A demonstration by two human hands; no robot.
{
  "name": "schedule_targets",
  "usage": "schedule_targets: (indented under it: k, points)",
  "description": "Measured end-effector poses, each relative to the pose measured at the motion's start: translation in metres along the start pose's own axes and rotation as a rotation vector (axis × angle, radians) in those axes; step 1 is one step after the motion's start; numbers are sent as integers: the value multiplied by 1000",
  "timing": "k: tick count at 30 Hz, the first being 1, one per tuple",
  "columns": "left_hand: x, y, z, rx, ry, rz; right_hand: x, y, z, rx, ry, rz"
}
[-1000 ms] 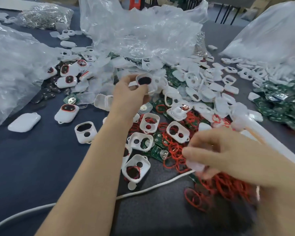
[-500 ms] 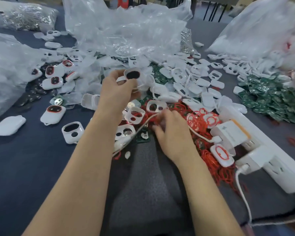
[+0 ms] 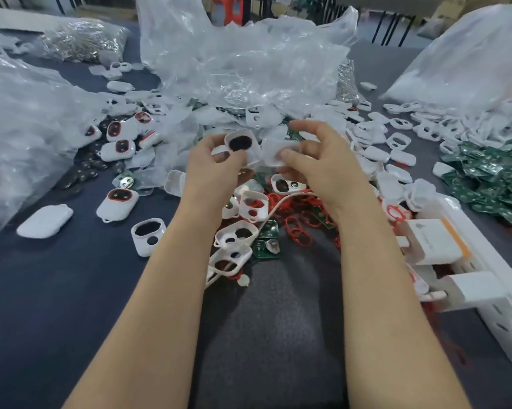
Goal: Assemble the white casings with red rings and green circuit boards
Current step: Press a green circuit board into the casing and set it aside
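— So, what does the head camera give you?
— I see my left hand [image 3: 216, 169] raised over the bench [image 3: 56, 290], fingers curled round a white casing [image 3: 242, 144] whose dark oval opening faces me.
— And the other one?
— My right hand [image 3: 316, 163] pinches a pale plastic piece [image 3: 278, 152] between thumb and fingers, just beside that casing. Whether the two touch, I cannot tell.
— The other parts?
— Below both hands I see red rings [image 3: 302, 228] heaped among loose casings [image 3: 147, 236]. The green boards [image 3: 491, 184] pile up far right, near a white power strip [image 3: 502, 320], and clear plastic bags [image 3: 243, 54] sit behind.
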State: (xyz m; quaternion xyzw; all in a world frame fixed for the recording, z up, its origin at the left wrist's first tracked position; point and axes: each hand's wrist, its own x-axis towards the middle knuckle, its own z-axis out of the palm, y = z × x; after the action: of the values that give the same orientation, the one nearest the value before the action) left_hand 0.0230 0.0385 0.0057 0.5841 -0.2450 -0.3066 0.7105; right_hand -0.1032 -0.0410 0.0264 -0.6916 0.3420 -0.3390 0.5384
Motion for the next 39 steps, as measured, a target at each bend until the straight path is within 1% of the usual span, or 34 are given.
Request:
schedule_targets:
  k: [6,10,14,18,21,24,27,31,35,39]
  points:
    - [0,-10,-6,158,-5,17,3,21,23,290,112,14]
    - [-2,-11,-1,181,-12,37,2,24,26,351,146,-9]
    - [-8,-11,4,170,-20,53,0,23,24,272,171,-64]
    - [-9,-9,5,103,-29,32,-1,23,22,220,191,-93]
    - [-9,-8,6,79,-52,20,-1,20,18,188,205,-162]
    - [-8,-7,6,81,-87,6,-3,17,15,56,165,-255]
    - [-8,-8,6,90,-138,3,-3,17,18,-132,135,-316]
    - [-9,-7,6,56,-212,-23,-1,21,21,-241,178,-326]
    - [-11,-6,9,38,-283,-39,1,24,20,-243,205,-305]
    - [-11,-5,11,10,-295,-71,3,25,21,-228,207,-287]
